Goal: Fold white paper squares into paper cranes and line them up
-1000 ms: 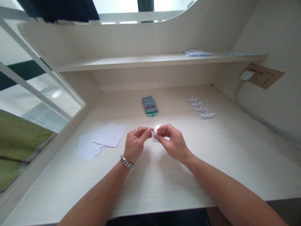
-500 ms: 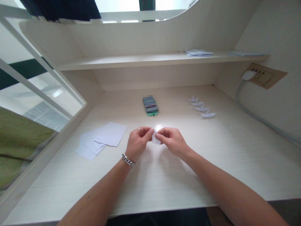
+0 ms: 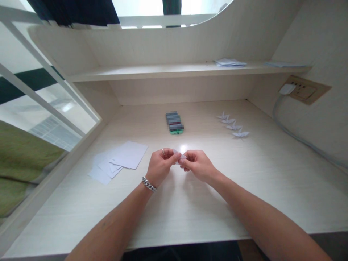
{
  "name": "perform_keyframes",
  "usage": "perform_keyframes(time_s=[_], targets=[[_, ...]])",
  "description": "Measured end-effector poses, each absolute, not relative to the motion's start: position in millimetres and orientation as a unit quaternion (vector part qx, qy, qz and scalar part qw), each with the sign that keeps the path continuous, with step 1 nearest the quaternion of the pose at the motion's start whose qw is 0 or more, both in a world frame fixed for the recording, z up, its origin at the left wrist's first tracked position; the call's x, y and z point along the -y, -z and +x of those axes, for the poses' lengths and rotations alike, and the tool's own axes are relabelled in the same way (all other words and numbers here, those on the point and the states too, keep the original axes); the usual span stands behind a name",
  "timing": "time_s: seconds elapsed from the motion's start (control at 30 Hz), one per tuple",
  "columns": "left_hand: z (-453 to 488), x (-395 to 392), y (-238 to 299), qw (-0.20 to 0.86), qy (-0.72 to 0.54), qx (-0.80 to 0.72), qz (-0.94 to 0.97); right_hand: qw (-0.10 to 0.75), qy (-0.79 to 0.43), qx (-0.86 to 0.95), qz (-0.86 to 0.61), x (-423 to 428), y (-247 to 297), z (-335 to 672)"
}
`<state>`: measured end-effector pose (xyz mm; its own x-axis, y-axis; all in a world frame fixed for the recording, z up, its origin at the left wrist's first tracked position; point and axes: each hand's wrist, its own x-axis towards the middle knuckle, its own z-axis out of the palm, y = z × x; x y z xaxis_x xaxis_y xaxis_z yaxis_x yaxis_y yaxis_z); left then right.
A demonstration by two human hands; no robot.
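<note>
A small folded piece of white paper is pinched between my two hands, just above the desk. My left hand, with a ring and a chain bracelet, grips its left side between thumb and fingers. On the other side, my right hand is closed on the paper's right edge. Fingers cover much of the paper, so its exact folds are hard to make out. Several white paper cranes stand in a slanting row at the back right of the desk.
Loose white paper sheets lie overlapping on the left. A pixelated phone-like object lies behind my hands. Paper stacks rest on the shelf. A white charger with a grey cable sits in the wall socket.
The paper has been turned or folded between my fingers and now shows as a smaller, pointed shape. My fingertips have come closer together. The things on the desk stay where they were.
</note>
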<state>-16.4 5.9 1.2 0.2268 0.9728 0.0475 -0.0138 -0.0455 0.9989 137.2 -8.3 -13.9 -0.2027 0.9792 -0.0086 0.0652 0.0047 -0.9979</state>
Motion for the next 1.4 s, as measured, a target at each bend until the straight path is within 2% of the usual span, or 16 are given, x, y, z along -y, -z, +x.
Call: perform_keyframes(time_s=[0.13,0.3,0.53,0.7,0.97,1.4], targets=[[-17.2,-4.8,-3.2,0.519,-0.467,-0.442,0.564,0.411,-0.551,0.566,-0.456,8.9,15.6,136.0],[-19.3,-6.8,-1.5,0.542,-0.473,-0.444,0.534,0.392,-0.524,0.584,-0.481,10.3,16.4,134.5],[-20.0,-8.3,-2.9,0.503,-0.483,-0.46,0.55,0.423,-0.526,0.587,-0.447,10.1,13.1,135.2],[-18.8,-7.5,-3.1,0.531,-0.436,-0.45,0.571,0.459,-0.533,0.554,-0.445,8.2,13.4,138.6],[-20.0,-5.7,-7.5,0.534,-0.443,-0.45,0.562,0.436,-0.579,0.551,-0.414,9.3,10.5,139.0],[-21.4,-7.4,-3.5,0.549,-0.477,-0.454,0.515,0.412,-0.57,0.577,-0.415,10.8,9.2,140.4]])
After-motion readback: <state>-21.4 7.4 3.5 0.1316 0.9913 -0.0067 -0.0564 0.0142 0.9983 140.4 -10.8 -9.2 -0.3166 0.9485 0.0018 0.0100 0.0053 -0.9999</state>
